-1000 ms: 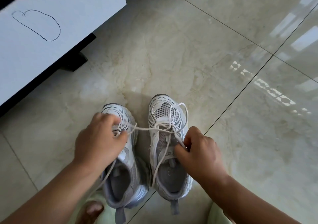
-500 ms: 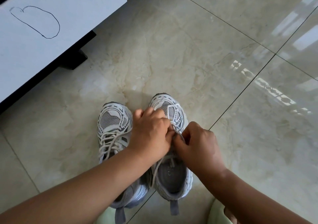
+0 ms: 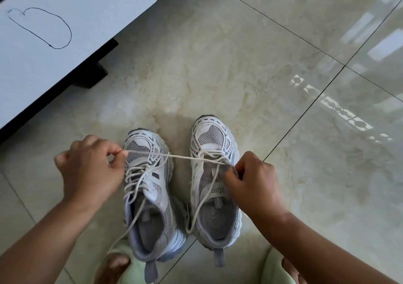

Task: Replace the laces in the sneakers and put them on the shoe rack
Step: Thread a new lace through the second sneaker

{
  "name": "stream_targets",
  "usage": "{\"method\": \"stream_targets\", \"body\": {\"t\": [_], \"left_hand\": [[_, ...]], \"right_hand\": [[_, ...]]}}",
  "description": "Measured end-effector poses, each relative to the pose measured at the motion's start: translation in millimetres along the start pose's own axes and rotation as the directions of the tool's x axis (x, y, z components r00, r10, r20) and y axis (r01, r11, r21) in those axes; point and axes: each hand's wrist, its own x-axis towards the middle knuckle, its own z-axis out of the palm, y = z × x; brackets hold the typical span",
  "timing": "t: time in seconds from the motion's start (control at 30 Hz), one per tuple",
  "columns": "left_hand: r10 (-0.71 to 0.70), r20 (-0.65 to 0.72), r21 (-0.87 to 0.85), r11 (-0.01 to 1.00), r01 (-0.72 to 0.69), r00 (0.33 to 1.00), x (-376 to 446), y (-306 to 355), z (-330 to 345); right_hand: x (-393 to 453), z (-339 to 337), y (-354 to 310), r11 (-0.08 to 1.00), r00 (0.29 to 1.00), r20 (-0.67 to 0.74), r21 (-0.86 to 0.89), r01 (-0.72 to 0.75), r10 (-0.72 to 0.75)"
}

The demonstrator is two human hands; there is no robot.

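Observation:
Two white and grey mesh sneakers stand side by side on the floor, toes pointing away from me. The left sneaker (image 3: 150, 192) is laced, with loose ends trailing toward my foot. The right sneaker (image 3: 212, 181) is laced only near the toe. A cream lace (image 3: 181, 156) runs taut from it across the left sneaker to my left hand (image 3: 91, 170), which pinches its end. My right hand (image 3: 253, 183) grips the lace at the right sneaker's right eyelets, and hides them.
A white cabinet (image 3: 54, 32) with a black pen outline drawn on it stands at the upper left on dark feet. Glossy beige marble floor tiles (image 3: 261, 65) spread all around. My feet in pale green slippers (image 3: 277, 268) are at the bottom edge.
My left hand went from the left sneaker to the right one's eyelets, then drew the lace out to the left, pulling it taut. My right hand stayed at the right sneaker.

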Motion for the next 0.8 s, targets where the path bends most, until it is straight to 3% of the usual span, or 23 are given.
{"method": "stream_targets", "body": {"t": [0.13, 0.33, 0.57, 0.8], "left_hand": [[0.018, 0.031, 0.005, 1.000, -0.019, 0.999, -3.2, 1.7, 3.3], [0.213, 0.051, -0.075, 0.975, -0.209, 0.976, -7.3, 28.5, 9.3], [0.495, 0.104, -0.228, 0.856, -0.464, 0.863, -18.2, 77.7, 30.7], [0.512, 0.013, -0.218, 0.840, -0.497, 0.859, -8.6, 60.9, 24.2]], "right_hand": [[-0.9, 0.6, 0.0, 1.000, 1.000, -0.010, -0.009, 0.008, -0.008], [-2.9, 3.1, -4.4, 0.998, 0.999, -0.006, -0.049, 0.031, -0.031], [6.3, 6.0, -11.9, 0.994, 1.000, 0.018, -0.111, 0.006, -0.004], [9.8, 2.0, -11.8, 0.996, 1.000, 0.028, -0.089, 0.003, -0.001]]}}
